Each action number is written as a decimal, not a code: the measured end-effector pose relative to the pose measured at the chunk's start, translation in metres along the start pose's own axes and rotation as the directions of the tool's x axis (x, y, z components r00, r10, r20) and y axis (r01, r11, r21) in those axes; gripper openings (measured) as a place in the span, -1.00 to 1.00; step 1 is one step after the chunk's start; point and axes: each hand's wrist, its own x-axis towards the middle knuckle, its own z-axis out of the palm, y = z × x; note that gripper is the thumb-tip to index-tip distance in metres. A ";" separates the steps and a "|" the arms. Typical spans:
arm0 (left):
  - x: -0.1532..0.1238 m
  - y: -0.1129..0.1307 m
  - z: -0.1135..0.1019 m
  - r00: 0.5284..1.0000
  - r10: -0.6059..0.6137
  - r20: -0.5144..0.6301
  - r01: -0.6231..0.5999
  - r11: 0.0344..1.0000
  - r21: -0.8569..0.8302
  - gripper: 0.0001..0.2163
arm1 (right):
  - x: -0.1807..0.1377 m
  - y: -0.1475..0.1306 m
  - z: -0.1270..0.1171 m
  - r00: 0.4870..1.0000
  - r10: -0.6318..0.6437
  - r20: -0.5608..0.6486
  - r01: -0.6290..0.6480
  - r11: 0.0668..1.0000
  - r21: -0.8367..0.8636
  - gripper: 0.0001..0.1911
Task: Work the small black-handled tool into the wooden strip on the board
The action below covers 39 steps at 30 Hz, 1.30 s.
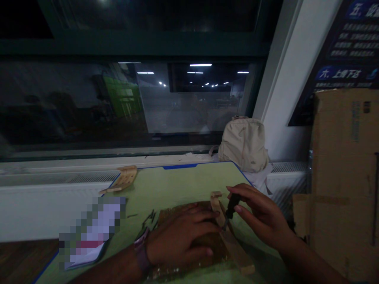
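A light wooden strip point(237, 250) with a hooked far end lies along the right side of a darker brown wooden panel point(168, 219) on the table. My left hand point(183, 232), with a band on its wrist, rests flat on the panel, fingers spread and the fingertips against the strip. In my right hand point(260, 215) is a screwdriver point(233, 205), its dark handle pinched between thumb and fingers. The screwdriver leans, its shaft pointing down at the strip close to my left fingertips. Exactly how its tip meets the wood is too dark to tell.
Several thin dark metal pieces point(150, 217) lie left of the panel. A pixelated flat item point(94, 232) is on the table's left side. A curved wooden piece with holes point(126, 178) sits at the far left corner. A beige backpack point(244, 144) and cardboard box point(343, 165) stand at right.
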 end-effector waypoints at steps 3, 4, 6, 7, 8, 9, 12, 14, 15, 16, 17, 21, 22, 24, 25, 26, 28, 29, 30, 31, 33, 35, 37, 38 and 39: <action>0.000 0.001 -0.001 1.000 0.007 0.009 -0.007 1.000 -0.002 -0.54 | 0.000 -0.004 0.000 1.000 -0.025 0.007 0.024 1.000 0.004 -0.62; 0.000 0.002 -0.001 1.000 0.003 0.013 -0.003 1.000 -0.001 -0.54 | 0.000 -0.004 0.001 1.000 -0.025 -0.001 0.025 1.000 0.001 -0.62; 0.000 0.001 -0.001 1.000 -0.003 0.014 0.003 1.000 0.002 -0.54 | -0.002 -0.003 0.003 1.000 0.002 -0.022 -0.002 1.000 0.005 -0.64; 0.000 0.001 0.000 1.000 0.000 0.010 0.000 1.000 0.001 -0.54 | -0.003 -0.002 0.005 0.999 0.027 -0.038 -0.026 0.999 0.019 -0.65; 0.000 0.001 0.000 1.000 0.005 0.005 -0.005 1.000 0.000 -0.54 | -0.004 0.000 0.006 0.997 0.050 -0.060 -0.048 0.998 0.035 -0.67; 0.000 0.000 0.001 1.000 0.011 -0.001 -0.011 1.000 0.004 -0.54 | -0.005 0.001 0.007 0.994 0.067 -0.088 -0.063 0.997 0.043 -0.71; -0.001 -0.002 0.003 1.000 0.012 -0.012 -0.012 0.999 0.032 -0.53 | -0.005 0.004 0.007 0.985 0.016 -0.172 -0.021 0.999 -0.029 -0.85; -0.001 -0.003 0.004 1.000 0.015 -0.009 -0.015 0.999 0.037 -0.54 | -0.004 0.003 0.005 0.983 -0.060 -0.174 0.042 0.994 -0.104 -0.89; -0.001 -0.003 0.004 1.000 0.018 -0.007 -0.018 0.999 0.033 -0.55 | -0.003 0.002 0.004 0.983 -0.084 -0.161 0.065 0.991 -0.118 -0.89; -0.001 -0.002 0.003 1.000 0.020 -0.005 -0.020 0.999 0.026 -0.55 | -0.003 0.001 0.003 0.985 -0.096 -0.145 0.079 0.990 -0.116 -0.88; -0.001 -0.002 0.003 1.000 0.021 -0.004 -0.021 1.000 0.020 -0.55 | -0.003 0.000 0.003 0.988 -0.094 -0.123 0.081 0.991 -0.103 -0.85; 0.000 0.002 -0.001 1.000 -0.008 0.009 0.008 1.000 0.002 -0.52 | -0.007 -0.001 0.006 0.998 -0.030 -0.060 0.030 1.000 -0.005 -0.75; 0.001 0.002 -0.001 1.000 -0.009 0.009 0.009 1.000 -0.001 -0.53 | -0.008 0.000 0.007 0.998 -0.008 -0.061 0.010 1.000 0.024 -0.75; 0.001 0.002 -0.001 1.000 -0.003 0.006 0.003 1.000 -0.008 -0.54 | -0.008 0.001 0.010 0.996 0.016 -0.092 -0.011 0.998 0.056 -0.77; 0.002 0.002 -0.001 1.000 0.002 0.003 -0.002 1.000 -0.011 -0.54 | -0.007 0.001 0.011 0.993 0.012 -0.115 -0.006 0.999 0.048 -0.79; 0.002 0.001 -0.001 1.000 0.006 0.001 -0.006 1.000 -0.012 -0.54 | -0.005 0.002 0.011 0.990 -0.002 -0.138 0.006 1.000 0.026 -0.81; 0.001 0.000 0.000 1.000 0.006 0.003 -0.006 1.000 -0.004 -0.53 | -0.002 0.002 0.010 0.985 -0.041 -0.165 0.035 0.999 -0.037 -0.83; 0.000 -0.001 0.001 1.000 0.007 0.002 -0.007 1.000 0.006 -0.53 | 0.000 0.002 0.008 0.985 -0.056 -0.161 0.046 0.997 -0.069 -0.82; 0.000 -0.002 0.001 1.000 0.006 0.004 -0.006 1.000 0.016 -0.53 | 0.001 0.002 0.006 0.987 -0.072 -0.146 0.058 0.994 -0.096 -0.82; -0.001 -0.002 0.002 1.000 0.005 0.007 -0.006 1.000 0.024 -0.53 | 0.002 0.001 0.005 0.989 -0.086 -0.124 0.071 0.990 -0.121 -0.80; -0.001 -0.002 0.002 1.000 -0.001 0.011 0.001 1.000 0.029 -0.53 | 0.002 -0.001 0.001 0.991 -0.110 -0.077 0.097 0.983 -0.159 -0.74; -0.001 -0.001 0.001 1.000 -0.008 0.014 0.007 1.000 0.025 -0.53 | 0.002 -0.003 0.000 0.991 -0.122 -0.047 0.112 0.976 -0.185 -0.68; -0.001 0.001 0.000 1.000 -0.006 0.009 0.006 1.000 0.020 -0.54 | 0.001 -0.004 0.000 0.992 -0.121 -0.032 0.112 0.973 -0.204 -0.63; -0.001 0.001 -0.001 1.000 -0.006 0.008 0.006 1.000 0.019 -0.55 | 0.000 -0.004 0.001 0.993 -0.117 -0.027 0.109 0.971 -0.212 -0.62; -0.001 0.002 -0.001 1.000 -0.005 0.009 0.005 1.000 0.016 -0.56 | 0.000 -0.004 0.002 0.993 -0.114 -0.023 0.106 0.971 -0.215 -0.61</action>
